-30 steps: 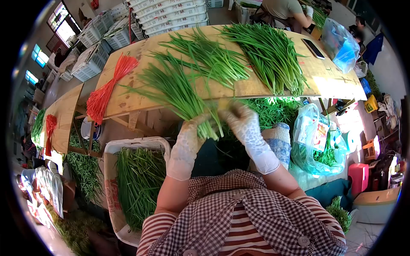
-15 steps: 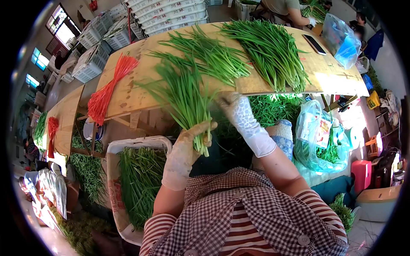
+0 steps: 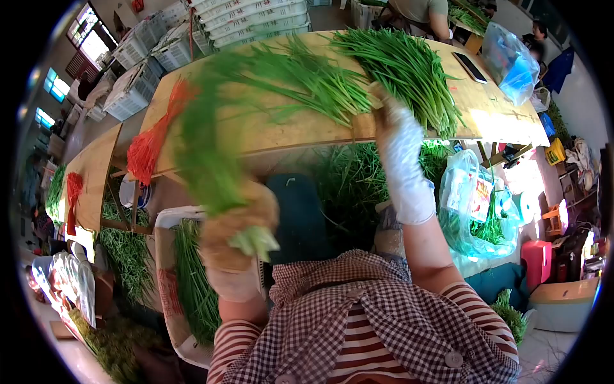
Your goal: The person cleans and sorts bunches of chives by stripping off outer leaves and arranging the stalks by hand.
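In the head view my gloved left hand (image 3: 240, 224) is closed round a bunch of garlic chives (image 3: 211, 147), held low at the left above a white crate. Motion smears the leaves, and pale cut stems poke out below the fist. My right hand (image 3: 395, 128), in a patterned white glove, is at the table's near edge, by the stem ends of a loose spread of chives (image 3: 313, 83). Its fingers are blurred, so their grip on the stems is unclear. Just right of it lies a larger, neat pile of chives (image 3: 403, 73).
Red ties (image 3: 150, 150) hang over the left of the wooden table (image 3: 268, 137). A phone (image 3: 470, 66) and a blue plastic bag (image 3: 508, 61) lie at its right. The white crate (image 3: 167, 256) holds more chives. Stacked white crates (image 3: 256, 22) and another person (image 3: 425, 16) are behind.
My left hand has swung left and down with the bunch, away from my right hand. My right hand has moved up and right to the stem ends on the table.
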